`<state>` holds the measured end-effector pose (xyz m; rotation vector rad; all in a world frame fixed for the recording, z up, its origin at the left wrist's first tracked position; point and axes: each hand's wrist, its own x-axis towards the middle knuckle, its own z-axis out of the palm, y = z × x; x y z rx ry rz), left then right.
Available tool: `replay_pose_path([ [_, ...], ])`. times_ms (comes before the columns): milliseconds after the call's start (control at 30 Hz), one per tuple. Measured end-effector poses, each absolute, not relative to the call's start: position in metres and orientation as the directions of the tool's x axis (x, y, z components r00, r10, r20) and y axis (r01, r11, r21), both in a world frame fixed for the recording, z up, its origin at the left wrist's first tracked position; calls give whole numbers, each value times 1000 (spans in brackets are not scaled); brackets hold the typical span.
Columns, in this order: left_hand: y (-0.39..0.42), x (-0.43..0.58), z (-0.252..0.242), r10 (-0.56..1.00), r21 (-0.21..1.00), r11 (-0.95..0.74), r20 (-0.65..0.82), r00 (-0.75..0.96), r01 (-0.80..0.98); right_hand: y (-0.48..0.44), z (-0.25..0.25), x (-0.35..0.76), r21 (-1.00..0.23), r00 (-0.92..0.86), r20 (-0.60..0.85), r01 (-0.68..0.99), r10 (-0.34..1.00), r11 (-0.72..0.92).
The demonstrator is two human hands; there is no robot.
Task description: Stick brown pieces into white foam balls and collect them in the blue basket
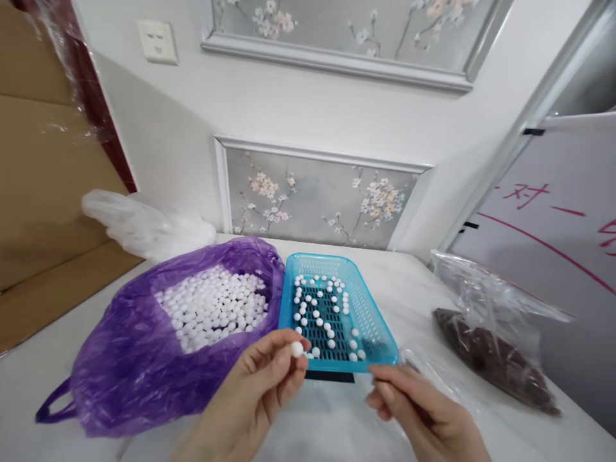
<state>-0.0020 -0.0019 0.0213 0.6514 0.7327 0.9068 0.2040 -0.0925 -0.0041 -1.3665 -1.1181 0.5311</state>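
Between the thumb and fingers of my left hand [262, 378] is a small white ball [297, 349], held just over the near left edge of a blue plastic basket [368, 314]. My right hand [418, 404] is closed in a pinch beside the basket's near right corner; whatever its fingertips hold, if anything, is too small to make out. Many loose white balls [316, 314] are scattered over the basket's slotted floor. To the left, a purple plastic bag [129, 346] lies open, with a heap of similar white balls [216, 308] inside.
On the right lies a clear bag [495, 353] with dark brown contents. Crumpled clear plastic [149, 224] sits behind the purple bag. A cardboard box [52, 186] stands at the left, a whiteboard [553, 256] at the right. The wall [312, 109] rises behind the white table [409, 276].
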Motion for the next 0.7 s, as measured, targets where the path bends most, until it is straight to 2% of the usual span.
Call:
replay_pose_path([
  [100,-11,6,13,771,583,626,-360,526,-518,-84,-4,174,-967,375,251,47,892,252],
  [200,-9,7,7,746,541,655,-349,568,-527,-78,-7,153,-947,336,132,-236,933,219],
  [267,-6,5,4,751,540,646,-322,577,-540,-75,-7,146,-911,304,89,-360,948,201],
  [367,-3,4,2,758,561,632,-303,578,-535,-71,-5,143,-895,328,81,-392,941,214],
  [567,-5,5,1,739,658,604,-252,625,-449,-67,-4,145,-925,347,163,-273,924,266],
  [700,-4,7,0,738,740,532,-166,654,-413,-67,-6,144,-924,354,122,-300,927,237],
])
